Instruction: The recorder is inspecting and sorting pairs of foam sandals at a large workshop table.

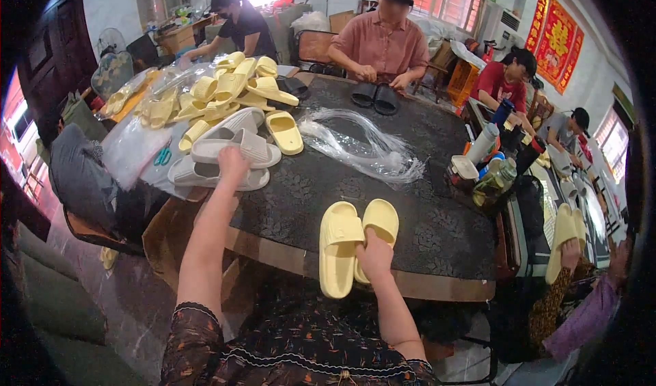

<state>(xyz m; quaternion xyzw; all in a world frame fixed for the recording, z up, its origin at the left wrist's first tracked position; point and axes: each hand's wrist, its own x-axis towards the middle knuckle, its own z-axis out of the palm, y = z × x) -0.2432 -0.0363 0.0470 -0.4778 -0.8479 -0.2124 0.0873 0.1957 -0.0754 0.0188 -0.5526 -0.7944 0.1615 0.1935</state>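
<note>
A pair of pale yellow slide slippers is at the near edge of the table. My right hand is closed on the pair where their inner sides meet, its fingertips partly hidden by the right slipper. My left hand reaches out to a stack of light grey slippers and grips one at its strap. Behind and beside that stack rises a heap of yellow slippers, with a single yellow slipper at its right side.
A ring of clear plastic strips or bags lies mid-table on the dark patterned cloth. Teal scissors rest on plastic sheets at left. Bottles stand at right. Across the table, a person handles black slippers; several others work around.
</note>
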